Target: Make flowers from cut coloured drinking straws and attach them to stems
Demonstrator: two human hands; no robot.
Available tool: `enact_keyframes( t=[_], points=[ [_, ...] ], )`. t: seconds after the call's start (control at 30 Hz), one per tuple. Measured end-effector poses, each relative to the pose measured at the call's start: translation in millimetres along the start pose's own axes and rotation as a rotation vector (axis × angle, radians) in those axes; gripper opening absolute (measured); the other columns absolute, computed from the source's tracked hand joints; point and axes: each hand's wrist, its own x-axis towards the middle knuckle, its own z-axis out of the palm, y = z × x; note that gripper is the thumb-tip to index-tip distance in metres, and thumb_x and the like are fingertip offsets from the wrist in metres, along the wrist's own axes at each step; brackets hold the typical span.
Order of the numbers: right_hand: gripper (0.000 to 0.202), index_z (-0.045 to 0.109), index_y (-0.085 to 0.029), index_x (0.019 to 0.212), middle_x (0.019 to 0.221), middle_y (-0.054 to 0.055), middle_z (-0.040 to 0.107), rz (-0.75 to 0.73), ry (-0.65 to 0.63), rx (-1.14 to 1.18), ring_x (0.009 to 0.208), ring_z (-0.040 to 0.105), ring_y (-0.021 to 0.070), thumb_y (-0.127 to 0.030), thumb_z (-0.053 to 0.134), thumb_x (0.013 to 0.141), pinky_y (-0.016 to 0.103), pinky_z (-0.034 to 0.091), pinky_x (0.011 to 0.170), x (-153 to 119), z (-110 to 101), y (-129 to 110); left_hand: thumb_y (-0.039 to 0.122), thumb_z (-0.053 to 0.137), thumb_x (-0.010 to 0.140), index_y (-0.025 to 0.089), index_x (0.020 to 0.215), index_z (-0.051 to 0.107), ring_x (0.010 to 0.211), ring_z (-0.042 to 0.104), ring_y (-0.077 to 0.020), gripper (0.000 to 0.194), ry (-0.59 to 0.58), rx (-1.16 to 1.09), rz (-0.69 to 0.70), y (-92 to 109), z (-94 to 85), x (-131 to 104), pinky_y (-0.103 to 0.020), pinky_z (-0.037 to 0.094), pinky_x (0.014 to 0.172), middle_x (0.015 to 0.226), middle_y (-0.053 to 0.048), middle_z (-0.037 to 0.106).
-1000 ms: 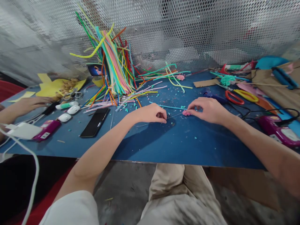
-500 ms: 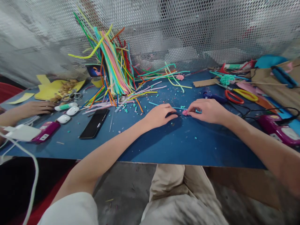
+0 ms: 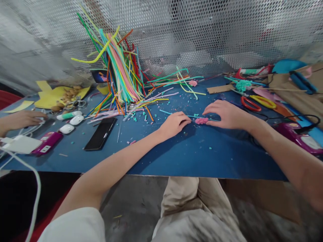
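Note:
A small fuzzy pink cluster (image 3: pixel 202 120), apparently of pipe-cleaner pieces, lies between my hands at the middle of the blue tabletop. My left hand (image 3: pixel 174 125) is just left of it, thumb and forefinger pinched together; what they grip is too thin to make out. To the right, my right hand (image 3: pixel 225 114) has its thumb and fingers spread around the cluster's right end, with the thumb close to or touching it. Behind the cluster runs a light-blue pipe cleaner (image 3: pixel 165 112), partly hidden by my left hand.
A big bundle of coloured pipe cleaners (image 3: pixel 121 70) stands at the back left. A black phone (image 3: pixel 100 133) lies left of my forearm. Scissors with red and yellow handles (image 3: pixel 262 101) and a purple power strip (image 3: pixel 290 134) are right. Another person's hand (image 3: pixel 24 119) rests far left.
My right hand has let go of the pink cluster and spread its fingers, so more of the cluster shows. My left hand has barely moved. The other person's hand has shifted left.

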Motion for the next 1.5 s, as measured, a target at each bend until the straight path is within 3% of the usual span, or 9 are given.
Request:
enact_keyframes(
  t=[0.1,0.3,0.43,0.73,1.0,1.27,1.5],
  points=[
    [0.034,0.072,-0.026,0.102,0.101,0.006,0.075,0.02,-0.018,-0.008,0.098,0.065,0.0259,-0.054,0.055,0.093,0.043,0.045,0.091,0.8,0.4,-0.8,0.027,0.048,0.102,0.017,0.103,0.072,0.091,0.067,-0.0147,0.026,0.021,-0.016,-0.012,1.9,-4.1,-0.7,-0.03,0.053,0.087,0.102,-0.007,0.073],
    [0.031,0.071,-0.025,0.103,0.081,0.002,0.073,0.123,0.062,0.115,0.078,0.067,0.0194,-0.05,0.056,0.093,0.035,0.049,0.077,2.4,2.0,-20.4,0.031,0.05,0.101,0.02,0.106,0.074,0.088,0.07,-0.0136,0.026,0.078,-0.009,-0.01,3.7,-10.6,-2.8,-0.027,0.053,0.084,0.1,-0.004,0.076],
    [0.03,0.071,-0.025,0.104,0.084,0.001,0.074,0.167,0.098,0.211,0.074,0.067,0.0168,-0.048,0.057,0.092,0.032,0.051,0.071,3.6,2.6,-30.1,0.033,0.05,0.101,0.022,0.11,0.074,0.089,0.07,-0.0141,0.028,0.087,0.046,0.021,5.2,-9.7,-4.3,-0.027,0.052,0.083,0.101,-0.003,0.077],
    [0.034,0.068,-0.023,0.114,0.102,0.005,0.075,0.115,0.079,0.231,0.087,0.069,0.0204,-0.045,0.061,0.089,0.035,0.055,0.08,4.4,0.4,-33.6,0.036,0.048,0.102,0.024,0.11,0.075,0.09,0.07,-0.0158,0.03,0.124,0.177,-0.019,7.2,-6.8,-5.6,-0.032,0.052,0.087,0.102,-0.003,0.078],
    [0.028,0.069,-0.024,0.106,0.1,0.003,0.076,0.208,0.142,0.419,0.089,0.073,0.0192,-0.046,0.059,0.093,0.035,0.058,0.086,5.9,9.1,-35.2,0.032,0.052,0.101,0.022,0.108,0.075,0.085,0.072,-0.014,0.026,0.171,0.099,0.036,7.1,-6.2,-3.6,-0.031,0.051,0.084,0.099,-0.003,0.078],
    [0.026,0.064,-0.023,0.101,0.095,0.004,0.076,0.235,0.199,0.435,0.085,0.073,0.019,-0.046,0.064,0.089,0.036,0.06,0.084,4.4,12.0,-33.4,0.033,0.051,0.101,0.02,0.108,0.075,0.091,0.072,-0.015,0.028,0.175,0.05,0.046,8.3,-8.2,-2.6,-0.033,0.051,0.091,0.103,-0.004,0.078],
    [0.027,0.064,-0.024,0.102,0.094,0.004,0.075,0.234,0.194,0.398,0.084,0.072,0.0203,-0.048,0.064,0.089,0.038,0.06,0.083,5.2,12.1,-34.5,0.033,0.052,0.1,0.021,0.102,0.076,0.083,0.07,-0.0136,0.026,0.198,0.079,0.023,9.2,-7.9,-1.9,-0.03,0.052,0.085,0.094,-0.002,0.078]
  ],
)
